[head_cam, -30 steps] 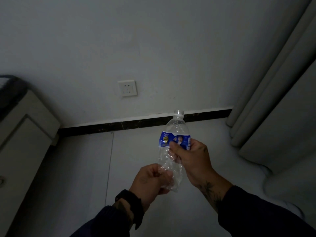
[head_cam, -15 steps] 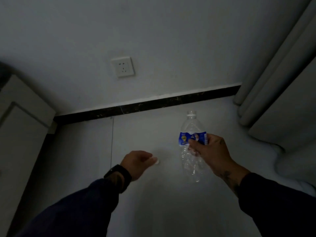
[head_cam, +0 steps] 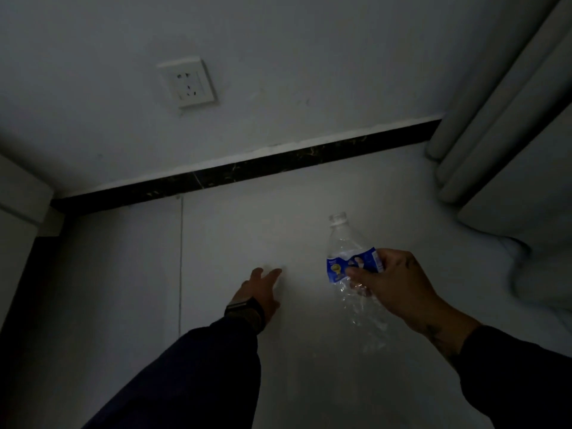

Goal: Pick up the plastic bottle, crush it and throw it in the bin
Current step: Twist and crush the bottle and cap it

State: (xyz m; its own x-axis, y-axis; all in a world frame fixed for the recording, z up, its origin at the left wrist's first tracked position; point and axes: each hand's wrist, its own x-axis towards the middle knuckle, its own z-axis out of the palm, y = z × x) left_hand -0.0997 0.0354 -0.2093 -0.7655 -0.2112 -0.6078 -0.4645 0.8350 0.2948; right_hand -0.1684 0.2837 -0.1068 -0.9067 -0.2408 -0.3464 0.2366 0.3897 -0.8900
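Observation:
A clear plastic bottle with a blue label and no cap is held neck-up over the pale floor, right of centre. My right hand is shut around its middle, over the label; the lower part below the hand looks crumpled. My left hand reaches forward and down to the left of the bottle, apart from it, fingers spread. A faint white speck at its fingertips may be the cap, but I cannot tell. No bin is in view.
A white wall with a socket and a dark skirting board lies ahead. Grey curtains hang at the right, bunching on the floor. A pale cabinet stands at the left edge.
My left hand let go of the bottle's base, moved left and stretched forward with its fingers opening. The view tilted down and the bottle shifted right in my right hand.

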